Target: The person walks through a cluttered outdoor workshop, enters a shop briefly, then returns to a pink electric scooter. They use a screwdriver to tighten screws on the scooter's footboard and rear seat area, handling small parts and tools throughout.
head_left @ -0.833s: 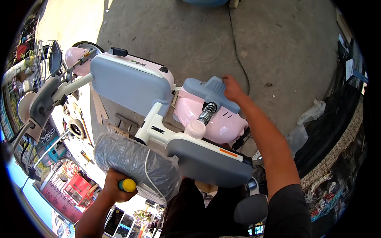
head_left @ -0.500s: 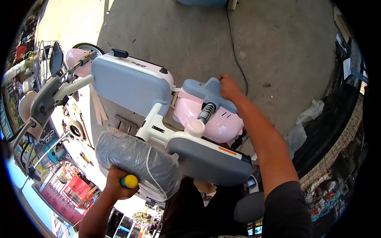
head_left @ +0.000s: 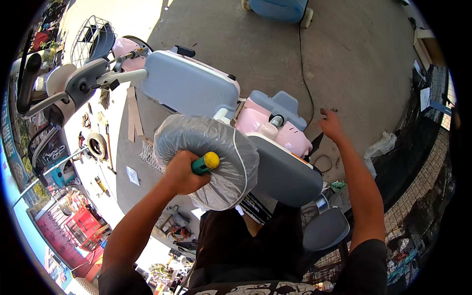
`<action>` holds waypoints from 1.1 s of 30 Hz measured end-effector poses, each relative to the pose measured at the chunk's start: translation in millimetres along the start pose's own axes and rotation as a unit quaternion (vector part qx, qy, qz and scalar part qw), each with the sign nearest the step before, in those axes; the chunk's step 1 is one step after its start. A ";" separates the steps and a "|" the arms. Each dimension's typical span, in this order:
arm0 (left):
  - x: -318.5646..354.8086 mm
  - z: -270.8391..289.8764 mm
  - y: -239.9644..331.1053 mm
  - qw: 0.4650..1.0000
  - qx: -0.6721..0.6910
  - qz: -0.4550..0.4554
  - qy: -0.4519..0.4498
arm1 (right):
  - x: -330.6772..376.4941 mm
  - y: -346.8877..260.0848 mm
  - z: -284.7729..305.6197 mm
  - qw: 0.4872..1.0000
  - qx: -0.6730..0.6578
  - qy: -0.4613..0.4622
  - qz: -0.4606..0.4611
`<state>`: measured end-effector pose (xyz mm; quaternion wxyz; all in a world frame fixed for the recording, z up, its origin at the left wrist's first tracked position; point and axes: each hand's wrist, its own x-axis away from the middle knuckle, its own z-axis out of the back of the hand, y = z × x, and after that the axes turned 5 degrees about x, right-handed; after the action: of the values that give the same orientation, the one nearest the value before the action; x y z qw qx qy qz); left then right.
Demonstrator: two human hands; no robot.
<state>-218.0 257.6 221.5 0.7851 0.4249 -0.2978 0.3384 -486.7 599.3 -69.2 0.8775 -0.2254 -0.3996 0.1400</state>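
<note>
My left hand is closed round a green-and-yellow tool handle; its working end is hidden. That fist lies against the plastic-wrapped seat of a pink, white and grey electric scooter. My right hand is off the scooter, just right of its pink rear housing. Its index finger is stretched out, and nothing shows in it. A blue-grey cover tops the housing, with a coil spring beside it. Nearer me is a dark grey rear seat.
The scooter's footboard and handlebar extend left. A black cable crosses the concrete floor from a blue machine. Cardboard strips and a tyre lie left. Clear plastic lies right, by wire mesh.
My right hand has let go of the blue-grey cover and moved right, away from it. My left hand, still round the handle, has come up and right over the wrapped seat. The view has shifted.
</note>
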 end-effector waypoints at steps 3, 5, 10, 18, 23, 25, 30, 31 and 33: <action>4.4 2.6 0.7 1.000 0.017 -0.026 -0.007 | 56.9 -56.7 51.3 0.998 -0.065 -0.015 -0.005; 6.1 -0.9 -4.4 0.999 0.020 -0.048 0.014 | 100.6 -97.0 69.9 0.993 -0.118 0.008 -0.014; 11.8 -18.9 -18.4 0.982 0.029 -0.152 0.111 | 220.5 -195.9 76.1 0.971 -0.235 0.034 0.038; 90.2 -53.1 -62.8 0.956 0.003 -0.265 0.122 | 369.8 -276.0 -7.9 0.958 -0.253 -0.065 0.118; 162.7 -105.0 -108.3 0.972 0.019 -0.233 0.033 | 421.4 -276.8 -83.5 0.955 -0.246 -0.140 0.091; 179.5 -125.8 -125.8 0.971 0.030 -0.236 0.008 | 431.4 -263.3 -110.5 0.966 -0.159 -0.145 0.141; 207.0 -146.3 -139.6 0.974 0.041 -0.201 -0.095 | 449.7 -250.7 -133.5 0.958 -0.092 -0.254 0.094; 209.6 -148.6 -141.0 0.969 0.053 -0.215 -0.106 | 453.3 -240.5 -143.8 0.958 -0.070 -0.233 0.151; 214.8 -150.2 -142.8 0.958 0.080 -0.241 -0.131 | 461.0 -228.3 -152.6 0.956 -0.073 -0.235 0.161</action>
<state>48.6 389.3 247.9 0.7607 0.5863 -0.2587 0.1034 -59.4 556.1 252.5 0.7061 -0.3107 -0.5617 0.2992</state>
